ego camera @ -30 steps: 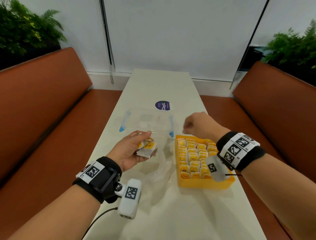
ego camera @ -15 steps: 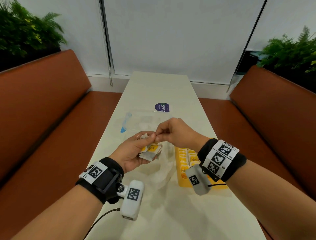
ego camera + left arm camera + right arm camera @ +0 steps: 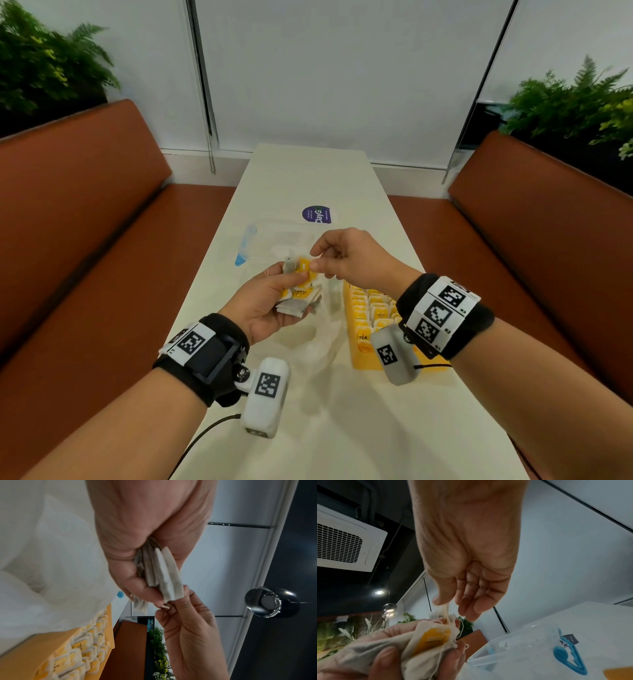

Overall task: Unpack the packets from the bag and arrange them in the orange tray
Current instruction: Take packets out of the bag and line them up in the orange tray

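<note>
Head view, left to right: brown bench seats flank a long white tabletop, with ferns behind the left one. The left hand is raised above the tabletop, its grip clamped round a small bundle of tea packets, pale paper pouches with yellow labels. From the left wrist camera the packets show edge-on as a fan of flat grey-white pouches pressed between thumb and fingers. Just beyond the left hand lies a clear plastic bag with a blue zip slider at its left end, flat on the tabletop, and past it a round purple sticker. The right hand meets the bundle from the right, its thumb and forefinger pinched on the top packet's yellow tag; the right wrist camera shows the pale string of that packet running up between the thumb and fingertips, the grip closed on it. Below the right wrist, on the tabletop, sits the orange tray, with rows of yellow-labelled packets standing upright in it. More ferns stand behind the right bench.
</note>
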{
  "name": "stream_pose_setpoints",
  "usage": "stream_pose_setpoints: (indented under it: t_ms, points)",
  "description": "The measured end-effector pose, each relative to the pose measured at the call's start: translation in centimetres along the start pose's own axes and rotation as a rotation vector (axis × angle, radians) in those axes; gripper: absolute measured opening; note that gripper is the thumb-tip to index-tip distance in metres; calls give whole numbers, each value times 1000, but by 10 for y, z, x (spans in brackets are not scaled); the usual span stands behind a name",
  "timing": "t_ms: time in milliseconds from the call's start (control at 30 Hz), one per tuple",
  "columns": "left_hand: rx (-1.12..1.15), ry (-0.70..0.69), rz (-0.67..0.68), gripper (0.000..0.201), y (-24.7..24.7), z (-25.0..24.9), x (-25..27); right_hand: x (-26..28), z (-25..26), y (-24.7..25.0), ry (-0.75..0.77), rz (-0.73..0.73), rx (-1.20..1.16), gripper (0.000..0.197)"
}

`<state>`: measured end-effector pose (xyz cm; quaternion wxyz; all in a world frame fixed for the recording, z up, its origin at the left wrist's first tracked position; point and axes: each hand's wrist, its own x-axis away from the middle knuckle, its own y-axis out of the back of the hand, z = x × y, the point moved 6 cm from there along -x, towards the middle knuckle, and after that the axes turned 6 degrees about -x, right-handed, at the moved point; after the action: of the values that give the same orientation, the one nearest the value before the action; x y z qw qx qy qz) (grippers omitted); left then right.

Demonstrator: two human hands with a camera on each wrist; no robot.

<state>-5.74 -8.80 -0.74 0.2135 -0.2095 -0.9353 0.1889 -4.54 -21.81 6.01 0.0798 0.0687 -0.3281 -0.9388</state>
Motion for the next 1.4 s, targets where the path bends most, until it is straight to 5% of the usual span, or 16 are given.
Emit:
stream_pose_setpoints:
  t_ms: [167, 300, 533, 633, 733, 900, 1133, 1400]
  points:
    - [-19, -15, 4, 23, -1, -2, -1, 7, 0, 1, 1, 67, -50, 20]
    - [-25, -8, 8, 16, -4, 0, -1, 7, 3, 7, 39, -12, 25, 8]
    - [-43, 2, 12, 21, -8, 3, -1, 11, -1, 37, -9, -77, -180, 8]
    - [-50, 8, 3, 19, -9, 4, -2, 13, -6, 50, 5, -138, -72, 9]
    - [-53, 8, -9, 15, -8, 4, -2, 15, -15, 71, 6, -158, 323, 10]
    - [-76, 4, -22, 15, -4, 4, -2, 23, -82, 86, -283, 130, 874, 20]
    - [-60, 19, -39, 16, -3, 6, -3, 37, -154, 85, -507, 228, 917, 16]
    - [-56, 25, -75, 16, 1, 7, -4, 30, -185, 74, -535, 205, 979, 18]
